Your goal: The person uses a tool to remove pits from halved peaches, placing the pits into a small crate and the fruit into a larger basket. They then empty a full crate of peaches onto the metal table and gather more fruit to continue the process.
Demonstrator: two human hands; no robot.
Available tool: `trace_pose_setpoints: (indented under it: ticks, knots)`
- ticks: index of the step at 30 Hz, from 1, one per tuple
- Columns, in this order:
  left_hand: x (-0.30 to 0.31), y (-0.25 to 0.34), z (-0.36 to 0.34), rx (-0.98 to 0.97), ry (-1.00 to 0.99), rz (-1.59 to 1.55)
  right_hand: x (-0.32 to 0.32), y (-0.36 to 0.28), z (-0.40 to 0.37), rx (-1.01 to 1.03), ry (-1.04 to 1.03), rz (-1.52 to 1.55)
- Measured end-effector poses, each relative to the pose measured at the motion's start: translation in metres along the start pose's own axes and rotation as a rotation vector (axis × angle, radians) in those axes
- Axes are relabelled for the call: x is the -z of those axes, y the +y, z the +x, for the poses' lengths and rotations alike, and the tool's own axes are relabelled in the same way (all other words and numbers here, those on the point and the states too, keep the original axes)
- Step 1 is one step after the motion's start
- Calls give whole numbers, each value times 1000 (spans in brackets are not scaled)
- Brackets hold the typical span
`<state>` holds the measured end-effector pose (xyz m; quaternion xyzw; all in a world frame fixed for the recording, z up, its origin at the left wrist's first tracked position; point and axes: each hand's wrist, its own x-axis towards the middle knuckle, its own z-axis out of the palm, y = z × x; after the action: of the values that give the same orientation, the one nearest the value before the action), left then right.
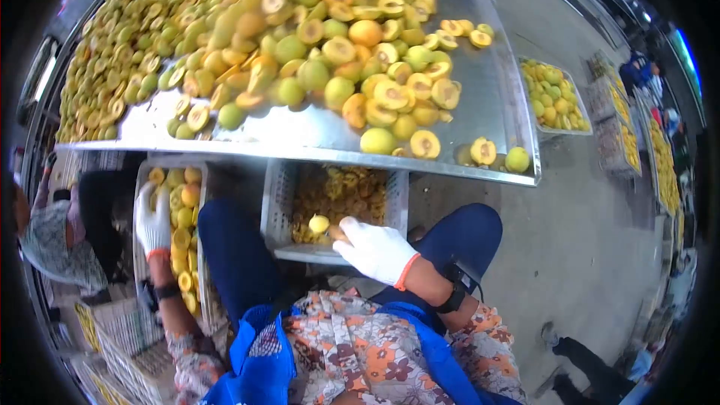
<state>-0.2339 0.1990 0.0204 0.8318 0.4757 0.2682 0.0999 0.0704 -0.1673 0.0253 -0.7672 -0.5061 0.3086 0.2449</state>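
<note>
My left hand [154, 221], in a white glove with an orange cuff, is at the left side of a narrow crate [140, 270] of yellow fruit halves, which look like apricots. Its fingers are stretched over the fruit and hold nothing visible. My right hand [377, 253], gloved the same way, is over a grey crate [341, 256] between my knees. Its fingers are closed around something small and brownish that I cannot make out. Right by those fingertips shows a small pale-yellow round piece [319, 223]. Brown and yellow scraps [341, 195] lie in that crate.
A metal table [480, 97] in front bears a big heap of whole and halved apricots [322, 45]. A full crate [566, 131] stands right of it, with more crates [619, 142] beyond. At left sits another person [56, 240], near stacked crates [131, 330]. A person's legs [592, 364] show lower right.
</note>
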Motion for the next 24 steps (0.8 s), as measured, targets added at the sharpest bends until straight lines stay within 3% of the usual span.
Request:
trace_pose_setpoints:
  ticks: [2,3,4,7,10,12,14,17,19,20,22,24]
  knots:
    - [-2,7,12,-223,96,284,-1,12,6,16,-20,-68]
    - [-8,21,32,-256,83,52,-2,13,11,-16,9,-59]
    - [-19,37,47,-153,-27,-296,-10,21,18,-7,63,2]
    - [-50,139,97,-236,-238,-603,-18,28,38,-113,-5,45]
    - [-72,246,106,-586,-656,-509,-16,28,44,-215,24,236]
    - [-93,298,106,-1064,-802,-520,-3,29,50,-258,-44,371]
    - [-118,322,100,-1193,-905,-573,-5,35,55,-272,-150,389]
    - [-147,354,104,-1231,-917,-609,-30,39,53,-313,-224,314]
    - [-164,381,107,-1207,-863,-695,-17,31,54,-223,1,307]
    - [-172,395,111,-1208,-881,-702,-5,28,55,-237,3,318]
    - [-187,424,121,-1258,-744,-679,20,21,60,-347,-243,467]
    - [-203,452,132,-1218,-658,-638,11,20,57,-339,-236,463]
